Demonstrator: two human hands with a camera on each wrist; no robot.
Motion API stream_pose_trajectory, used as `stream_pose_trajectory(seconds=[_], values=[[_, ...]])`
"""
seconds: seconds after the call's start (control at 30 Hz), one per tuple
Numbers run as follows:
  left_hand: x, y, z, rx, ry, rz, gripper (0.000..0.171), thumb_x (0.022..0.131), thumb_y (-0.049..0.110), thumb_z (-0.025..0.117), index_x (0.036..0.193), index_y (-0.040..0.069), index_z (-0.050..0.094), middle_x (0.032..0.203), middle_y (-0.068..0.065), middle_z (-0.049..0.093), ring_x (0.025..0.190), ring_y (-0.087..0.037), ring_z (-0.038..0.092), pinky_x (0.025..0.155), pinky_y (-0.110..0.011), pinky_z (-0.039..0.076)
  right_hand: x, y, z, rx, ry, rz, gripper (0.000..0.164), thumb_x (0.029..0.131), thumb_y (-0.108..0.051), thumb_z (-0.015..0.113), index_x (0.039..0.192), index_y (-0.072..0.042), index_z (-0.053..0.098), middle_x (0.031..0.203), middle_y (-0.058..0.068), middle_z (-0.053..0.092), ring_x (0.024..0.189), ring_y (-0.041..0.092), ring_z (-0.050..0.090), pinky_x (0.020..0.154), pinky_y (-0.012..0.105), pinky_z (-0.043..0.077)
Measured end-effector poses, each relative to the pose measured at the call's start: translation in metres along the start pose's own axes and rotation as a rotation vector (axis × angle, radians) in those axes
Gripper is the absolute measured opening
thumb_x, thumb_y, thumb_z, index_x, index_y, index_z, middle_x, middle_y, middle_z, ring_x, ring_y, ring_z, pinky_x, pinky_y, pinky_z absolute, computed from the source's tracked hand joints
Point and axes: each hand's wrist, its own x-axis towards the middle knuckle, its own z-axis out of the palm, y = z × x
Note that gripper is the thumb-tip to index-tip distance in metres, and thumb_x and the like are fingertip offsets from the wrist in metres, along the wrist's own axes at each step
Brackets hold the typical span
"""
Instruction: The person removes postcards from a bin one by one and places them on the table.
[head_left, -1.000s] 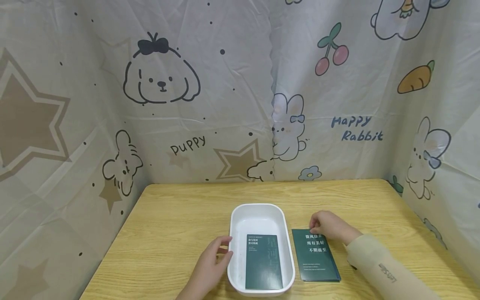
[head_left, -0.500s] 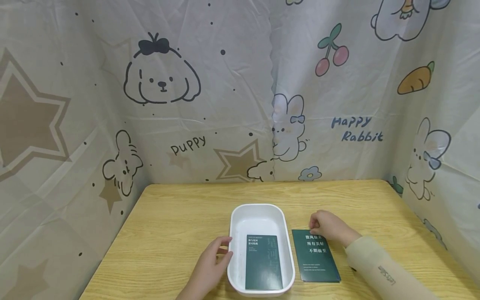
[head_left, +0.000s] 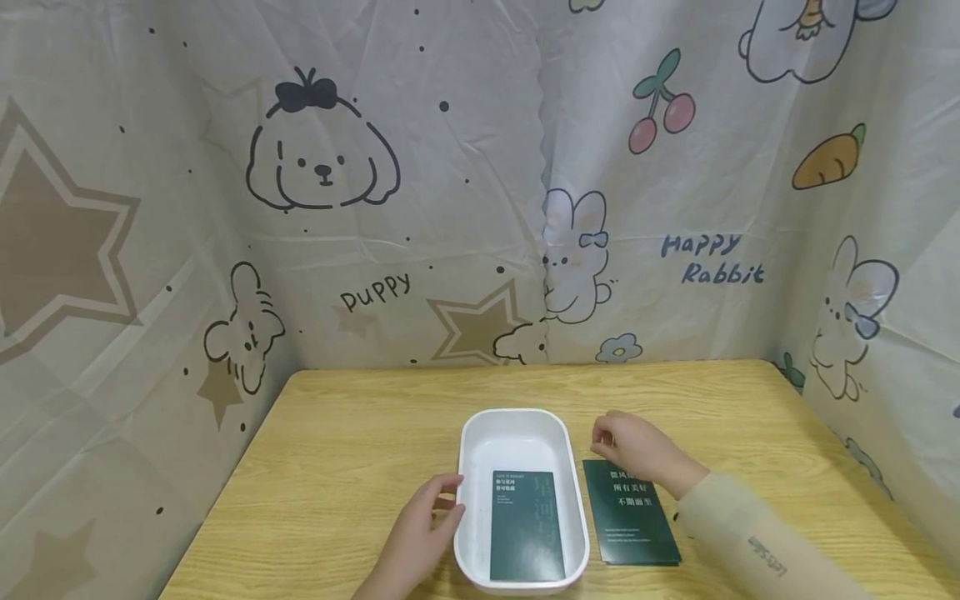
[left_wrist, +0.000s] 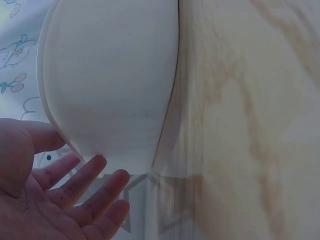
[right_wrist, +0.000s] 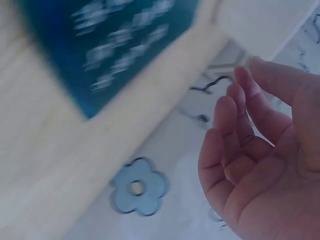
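My left hand [head_left: 418,530] is at the left side of a white plastic tray [head_left: 517,437], thumb and fingertips right at its rim. In the left wrist view, its fingers are relaxed and spread along the tray's outer wall. A dark green printed card [head_left: 527,529] lies flat in the tray's near part. Right of the tray sits a small stack of similar green cards [head_left: 637,525] with white lettering. My right hand [head_left: 648,450] is over the far end of that stack. In the right wrist view, its fingers curl loosely, apart from the cards, and hold nothing.
Everything stands on a light wood-grain table [head_left: 360,433]. Behind it and along both sides hangs a pale curtain [head_left: 465,167] printed with cartoon animals and stars.
My right hand has shifted left and slightly away from the body, off the top edge of the card stack. My left hand, the tray and the cards have stayed put.
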Motion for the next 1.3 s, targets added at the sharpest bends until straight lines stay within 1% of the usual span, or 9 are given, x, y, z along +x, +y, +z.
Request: stream_pose_trajectory(seconds=[0.17,0.3,0.4,0.53,0.63,0.77,1.03,1.2,1.3], values=[[-0.001,0.0,0.0,0.003,0.0,0.005,0.034,0.092,0.017,0.06,0.125,0.01,0.055,0.118,-0.009,0.062,0.097,-0.02,0.058,0.084,-0.047,0.051,0.006,-0.027,-0.005,0.031,0.052,-0.041,0.007,0.085,-0.02,0.07,0.082,-0.016,0.065,0.073,-0.006,0.052,0.065,0.01,0.047,0.057,0.029,0.048],[-0.001,-0.001,0.0,0.002,0.001,0.009,0.034,0.092,0.016,0.06,0.125,0.011,0.055,0.118,-0.009,0.062,0.097,-0.02,0.058,0.083,-0.046,0.051,0.01,-0.047,-0.004,0.041,0.063,-0.079,0.006,0.084,-0.021,0.07,0.085,-0.016,0.067,0.074,-0.007,0.054,0.066,0.009,0.048,0.057,0.028,0.05],[-0.001,-0.001,0.0,0.001,-0.001,0.011,0.035,0.092,0.017,0.06,0.126,0.01,0.055,0.118,-0.01,0.062,0.097,-0.02,0.058,0.083,-0.046,0.051,0.012,-0.059,-0.003,0.031,0.042,-0.111,0.008,0.084,-0.023,0.071,0.088,-0.015,0.069,0.076,-0.007,0.056,0.068,0.008,0.05,0.059,0.028,0.052],[0.0,-0.002,0.001,0.001,-0.002,0.012,0.035,0.092,0.017,0.06,0.126,0.01,0.055,0.118,-0.01,0.061,0.097,-0.021,0.058,0.083,-0.046,0.051,0.013,-0.072,0.001,0.01,-0.031,-0.156,0.016,0.083,-0.027,0.071,0.094,-0.014,0.071,0.081,-0.004,0.062,0.074,0.01,0.052,0.066,0.031,0.055],[0.0,-0.002,0.001,-0.002,0.0,0.011,0.035,0.092,0.017,0.06,0.125,0.01,0.055,0.119,-0.01,0.062,0.097,-0.021,0.058,0.083,-0.046,0.051,0.013,-0.078,0.006,-0.016,-0.081,-0.189,0.023,0.082,-0.03,0.073,0.097,-0.013,0.072,0.087,-0.001,0.066,0.079,0.012,0.053,0.071,0.033,0.055],[0.0,-0.003,0.002,-0.001,-0.001,0.01,0.035,0.092,0.016,0.06,0.125,0.01,0.055,0.119,-0.01,0.062,0.097,-0.021,0.059,0.084,-0.047,0.052,0.014,-0.084,0.013,-0.064,-0.12,-0.221,0.029,0.079,-0.032,0.075,0.099,-0.011,0.073,0.091,0.002,0.069,0.082,0.013,0.057,0.074,0.035,0.056],[0.0,-0.004,0.001,-0.002,-0.004,0.009,0.035,0.092,0.017,0.06,0.126,0.01,0.055,0.119,-0.01,0.061,0.097,-0.022,0.058,0.084,-0.047,0.052,0.015,-0.092,0.019,-0.174,-0.205,-0.21,0.04,0.075,-0.036,0.077,0.106,-0.011,0.072,0.098,0.003,0.068,0.09,0.018,0.056,0.085,0.04,0.054],[0.0,-0.003,0.0,-0.002,-0.006,0.01,0.035,0.092,0.018,0.06,0.126,0.01,0.055,0.12,-0.01,0.061,0.097,-0.021,0.058,0.085,-0.046,0.052,0.015,-0.094,0.021,-0.216,-0.242,-0.198,0.046,0.073,-0.038,0.078,0.109,-0.01,0.07,0.099,0.002,0.067,0.088,0.016,0.053,0.087,0.039,0.052],[0.0,-0.002,0.0,-0.003,-0.004,0.01,0.035,0.092,0.017,0.06,0.126,0.01,0.055,0.12,-0.01,0.061,0.097,-0.021,0.058,0.084,-0.046,0.052,0.016,-0.093,0.024,-0.245,-0.245,-0.204,0.047,0.072,-0.039,0.078,0.108,-0.01,0.07,0.097,0.002,0.067,0.086,0.015,0.052,0.086,0.039,0.051]])
